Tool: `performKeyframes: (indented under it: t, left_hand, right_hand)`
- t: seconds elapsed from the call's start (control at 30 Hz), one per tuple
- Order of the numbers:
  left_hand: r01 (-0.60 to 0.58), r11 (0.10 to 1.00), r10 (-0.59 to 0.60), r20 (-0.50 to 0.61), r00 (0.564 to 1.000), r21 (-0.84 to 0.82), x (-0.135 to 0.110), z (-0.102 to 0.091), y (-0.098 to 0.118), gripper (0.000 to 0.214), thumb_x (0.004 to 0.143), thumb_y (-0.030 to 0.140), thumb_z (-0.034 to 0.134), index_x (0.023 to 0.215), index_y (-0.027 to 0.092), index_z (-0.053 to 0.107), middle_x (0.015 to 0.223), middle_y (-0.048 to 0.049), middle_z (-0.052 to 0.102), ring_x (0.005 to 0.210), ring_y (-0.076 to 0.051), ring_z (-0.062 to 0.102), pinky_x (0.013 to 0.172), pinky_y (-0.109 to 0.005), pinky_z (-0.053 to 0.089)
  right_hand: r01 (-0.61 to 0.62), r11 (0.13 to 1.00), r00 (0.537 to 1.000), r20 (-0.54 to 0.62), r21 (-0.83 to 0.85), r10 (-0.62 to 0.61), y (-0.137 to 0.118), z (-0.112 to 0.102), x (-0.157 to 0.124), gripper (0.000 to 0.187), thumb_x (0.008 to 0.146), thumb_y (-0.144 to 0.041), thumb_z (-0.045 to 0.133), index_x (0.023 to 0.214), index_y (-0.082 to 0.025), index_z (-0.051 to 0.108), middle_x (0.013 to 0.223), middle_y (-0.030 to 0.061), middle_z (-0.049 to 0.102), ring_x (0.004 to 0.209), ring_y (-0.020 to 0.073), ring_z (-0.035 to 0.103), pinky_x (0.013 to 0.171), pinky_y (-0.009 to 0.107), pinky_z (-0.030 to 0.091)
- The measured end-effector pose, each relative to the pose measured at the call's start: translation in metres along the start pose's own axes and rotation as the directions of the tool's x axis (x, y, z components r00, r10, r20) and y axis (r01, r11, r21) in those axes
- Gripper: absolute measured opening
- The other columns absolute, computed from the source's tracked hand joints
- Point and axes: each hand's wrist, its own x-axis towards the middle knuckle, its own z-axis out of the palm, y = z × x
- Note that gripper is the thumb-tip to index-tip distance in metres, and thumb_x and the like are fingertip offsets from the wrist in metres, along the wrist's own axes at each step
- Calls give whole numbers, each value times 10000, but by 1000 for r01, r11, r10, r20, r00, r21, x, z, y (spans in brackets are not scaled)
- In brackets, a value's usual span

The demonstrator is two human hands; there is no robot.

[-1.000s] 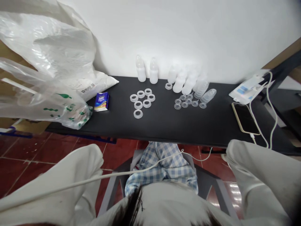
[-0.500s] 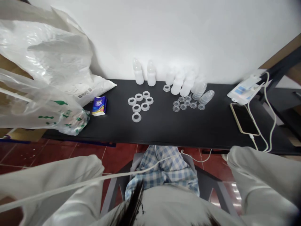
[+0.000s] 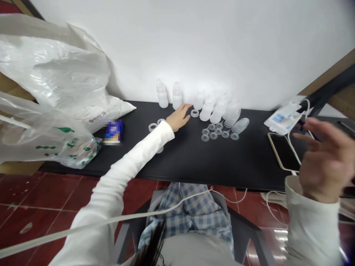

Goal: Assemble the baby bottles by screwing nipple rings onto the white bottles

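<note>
Head view: half a second ago both arms lay low at the bottom edge with no hand over the black table. Now the left hand has stretched out across it, palm down and fingers loose and straight, clenched on nothing. It covers part of the cluster of clear rings that lay fully in sight before; whether it touches one cannot be told. A lone ring lies just beside the fingertips at three o'clock from the hand. Two capped bottles stand against the wall at eleven to twelve o'clock from it, in their former places. The open bottles and the small teats sit at three to four o'clock, unmoved.

The right hand has risen into sight at the frame's three o'clock edge. It is blurred, its fingers spread, and it holds nothing. It hovers in front of the phone and its white cable. The plastic bags fill the nine o'clock side as before.
</note>
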Motion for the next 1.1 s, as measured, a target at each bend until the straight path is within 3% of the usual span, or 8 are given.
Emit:
performKeyframes:
  t: [0.07, 0.17, 0.4, 0.53, 0.67, 0.87, 0.97, 1.1]
  left_hand:
    - [25, 976, -73, 212, 975, 218, 22, 21, 2, 579, 917, 169, 524, 1483, 111, 415, 1597, -186, 380, 1461, -297, 419, 1196, -435, 381]
    - [-10, 928, -132, 352, 927, 373, 32, 36, 11, 598, 949, 173, 460, 1535, 117, 354, 1638, -164, 317, 1509, -315, 343, 1226, -458, 325]
    - [-85, 890, -56, 291, 955, 449, -34, 14, 34, 341, 964, 290, 486, 1248, 122, 572, 1308, -155, 627, 1224, -285, 608, 1074, -424, 447]
    - [-2, 851, -82, 137, 987, 525, -65, 9, 30, 304, 909, 244, 559, 1177, 105, 589, 1369, -207, 580, 1346, -343, 513, 1122, -469, 403]
    - [116, 846, -126, -17, 992, 520, -72, 20, 16, 420, 917, 245, 513, 1320, 137, 560, 1610, -178, 366, 1514, -406, 292, 1218, -586, 255]
    - [221, 879, -210, -74, 975, 423, -71, 25, -8, 549, 911, 261, 478, 1457, 211, 502, 1616, -163, 366, 1504, -436, 307, 1185, -673, 239]
    - [231, 881, -220, -76, 973, 413, -72, 16, -21, 522, 900, 255, 481, 1414, 187, 547, 1597, -179, 394, 1497, -436, 320, 1172, -660, 270]
    - [264, 863, -272, -44, 961, 431, -71, -1, -33, 537, 896, 271, 492, 1415, 139, 530, 1609, -217, 353, 1506, -458, 281, 1185, -675, 222]
  right_hand:
    - [60, 994, 978, 205, -94, -40, -2, 3, -5, 459, 849, -641, 610, 1288, -510, 637, 1297, 91, 689, 1218, 352, 626, 838, 609, 518]
    - [187, 938, 917, 393, -290, -61, 1, 5, -11, 382, 921, -411, 604, 1290, -505, 621, 1280, 75, 686, 1226, 322, 615, 1003, 616, 437]
    - [265, 933, 785, 616, -241, -64, 7, 31, 0, 257, 971, -370, 532, 1188, -336, 665, 1258, 98, 625, 1211, 308, 590, 1036, 552, 442]
    - [335, 932, 663, 738, -136, -130, 1, 98, 30, 341, 973, -390, 517, 1296, -313, 595, 1365, 113, 556, 1302, 326, 512, 1106, 595, 403]
    - [374, 927, 588, 778, -17, -223, 3, 209, 65, 512, 976, -422, 499, 1460, -270, 434, 1532, 144, 405, 1432, 365, 376, 1149, 639, 345]
    - [369, 927, 639, 742, -66, -202, 21, 356, 75, 604, 985, -470, 474, 1501, -189, 333, 1564, 215, 331, 1462, 419, 311, 1118, 699, 330]
    - [331, 927, 650, 755, -176, -89, 24, 381, 65, 540, 997, -422, 461, 1448, -139, 370, 1498, 248, 374, 1392, 443, 395, 1064, 708, 376]
    - [313, 931, 699, 709, -188, -92, 21, 373, 55, 417, 1004, -327, 456, 1367, -126, 410, 1386, 217, 419, 1213, 363, 539, 1001, 593, 474]
